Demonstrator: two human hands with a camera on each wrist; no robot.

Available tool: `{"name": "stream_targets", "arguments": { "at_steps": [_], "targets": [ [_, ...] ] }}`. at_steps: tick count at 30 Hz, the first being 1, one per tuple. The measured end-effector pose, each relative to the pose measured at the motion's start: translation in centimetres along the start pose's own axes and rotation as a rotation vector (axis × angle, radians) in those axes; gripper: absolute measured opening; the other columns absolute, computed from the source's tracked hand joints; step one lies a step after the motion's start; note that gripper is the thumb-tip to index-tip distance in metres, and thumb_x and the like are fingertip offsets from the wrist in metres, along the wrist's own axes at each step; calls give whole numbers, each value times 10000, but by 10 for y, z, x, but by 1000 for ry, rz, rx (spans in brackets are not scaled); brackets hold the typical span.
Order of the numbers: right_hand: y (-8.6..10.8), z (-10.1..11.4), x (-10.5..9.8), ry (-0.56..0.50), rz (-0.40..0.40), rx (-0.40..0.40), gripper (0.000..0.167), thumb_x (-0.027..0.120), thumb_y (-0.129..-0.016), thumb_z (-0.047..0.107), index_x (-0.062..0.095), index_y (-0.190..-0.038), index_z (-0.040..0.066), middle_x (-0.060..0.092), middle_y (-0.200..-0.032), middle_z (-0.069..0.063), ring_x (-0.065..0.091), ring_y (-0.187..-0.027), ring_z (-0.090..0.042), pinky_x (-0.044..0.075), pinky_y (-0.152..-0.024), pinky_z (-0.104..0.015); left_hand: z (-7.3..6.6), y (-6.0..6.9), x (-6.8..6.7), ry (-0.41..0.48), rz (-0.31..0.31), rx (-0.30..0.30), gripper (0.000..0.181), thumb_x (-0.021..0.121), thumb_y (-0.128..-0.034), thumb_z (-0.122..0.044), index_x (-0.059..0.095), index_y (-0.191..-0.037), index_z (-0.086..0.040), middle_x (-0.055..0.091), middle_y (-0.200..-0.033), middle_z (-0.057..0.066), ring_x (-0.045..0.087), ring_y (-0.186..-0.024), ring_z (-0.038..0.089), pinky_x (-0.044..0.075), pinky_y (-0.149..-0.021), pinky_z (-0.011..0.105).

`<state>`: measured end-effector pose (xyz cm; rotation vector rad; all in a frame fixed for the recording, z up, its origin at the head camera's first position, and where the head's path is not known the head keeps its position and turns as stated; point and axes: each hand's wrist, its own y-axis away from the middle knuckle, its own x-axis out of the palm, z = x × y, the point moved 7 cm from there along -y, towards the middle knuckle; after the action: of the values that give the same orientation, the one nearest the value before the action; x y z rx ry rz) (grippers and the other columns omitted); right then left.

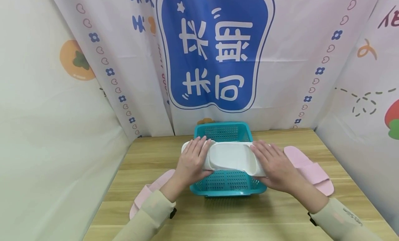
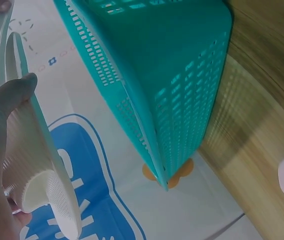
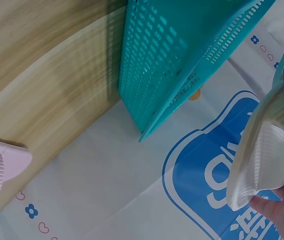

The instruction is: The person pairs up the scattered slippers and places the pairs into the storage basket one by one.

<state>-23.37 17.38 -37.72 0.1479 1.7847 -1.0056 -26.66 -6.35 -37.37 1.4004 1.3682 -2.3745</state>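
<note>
A pair of white slippers point(image 1: 232, 156), seemingly overlapped end to end with a ribbed strap toward each side, is held above a teal plastic basket point(image 1: 229, 193). My left hand point(image 1: 191, 163) grips the left end, fingers over the top. At the right end my right hand point(image 1: 275, 166) holds on the same way. The left wrist view shows the left thumb curled over the edge of a white slipper point(image 2: 42, 155). From the right wrist, the slipper's ribbed strap and toe opening point(image 3: 272, 155) are visible beside the fingers. How the two slippers overlap is partly hidden.
One pink slipper point(image 1: 143, 196) lies on the wooden table point(image 1: 230, 220) left of the basket, partly behind the left forearm. Another pink slipper point(image 1: 308, 168) lies at the right, beside the right forearm. A printed white cloth point(image 1: 280, 95) hangs behind the table.
</note>
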Motion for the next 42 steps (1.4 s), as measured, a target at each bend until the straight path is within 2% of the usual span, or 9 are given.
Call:
{"name": "stream_targets", "arguments": {
  "at_steps": [12,20,42],
  "targets": [
    [0,2,5,0,25,4,997,812,-727,442,329,-1472,-11,412,-1465,-214,395,-1322,-414,358,-1013,-632,-4,-1,1,-1,11,-3,1037,825,-633,-563,427,-1425,-25,482,-1413,198,468,-1284,368,390,-1039,529],
    [-3,6,5,19,17,-13,1024,840,-672,415,351,-1454,-30,420,-1455,-224,403,-1314,-420,347,-1032,-615,-6,0,4,1,30,-14,1049,820,-644,-566,405,-1440,-23,465,-1431,194,446,-1303,363,359,-1065,520],
    [-9,13,9,7,32,-8,1038,845,-672,417,336,-1461,-26,413,-1460,-230,391,-1324,-426,330,-1045,-614,-12,-2,6,-2,63,-13,1021,811,-667,-552,405,-1439,-21,466,-1431,194,436,-1312,361,354,-1074,509]
  ]
}}
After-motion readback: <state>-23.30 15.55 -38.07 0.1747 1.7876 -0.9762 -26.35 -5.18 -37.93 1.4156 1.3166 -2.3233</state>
